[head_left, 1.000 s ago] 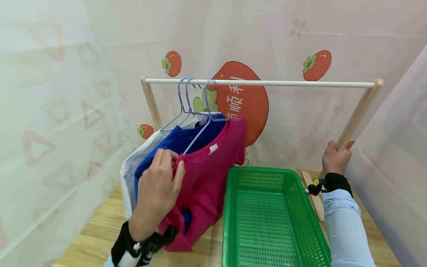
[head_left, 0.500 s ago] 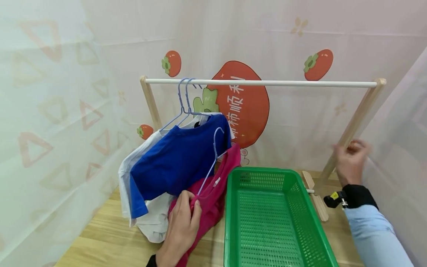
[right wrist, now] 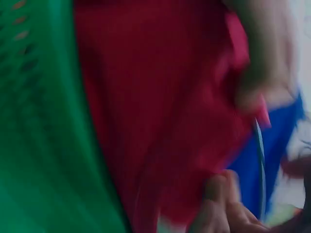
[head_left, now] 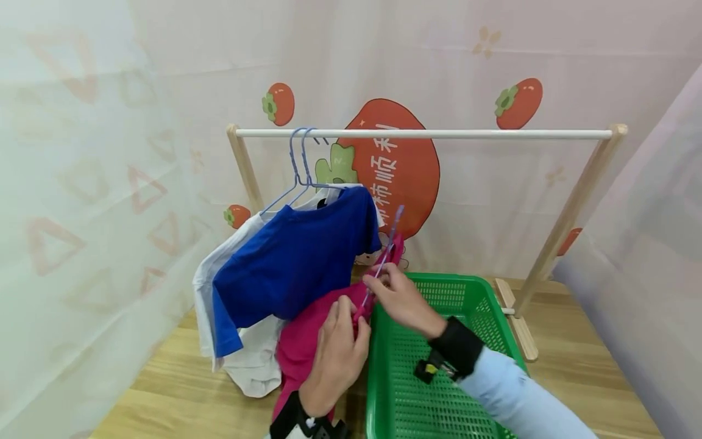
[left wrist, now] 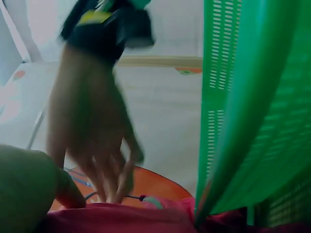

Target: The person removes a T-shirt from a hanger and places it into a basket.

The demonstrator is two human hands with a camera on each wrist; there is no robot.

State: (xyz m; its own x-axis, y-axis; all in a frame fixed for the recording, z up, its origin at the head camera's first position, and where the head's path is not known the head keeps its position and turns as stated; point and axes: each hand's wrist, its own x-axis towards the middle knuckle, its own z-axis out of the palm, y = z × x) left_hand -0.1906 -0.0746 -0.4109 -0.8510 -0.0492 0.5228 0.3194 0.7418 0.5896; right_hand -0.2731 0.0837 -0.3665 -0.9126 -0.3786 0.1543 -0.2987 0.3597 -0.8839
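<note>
Desk, bearing one wooden-legged rack and one green basket; one pink shirt, below the rack's bar, between blue shirt and basket. Two hands: left hand, pinching the pink shirt's shoulder; right hand, fingers bent, thumb apart, at the blue wire hanger, blurred, grip on it undeterminable.
</note>
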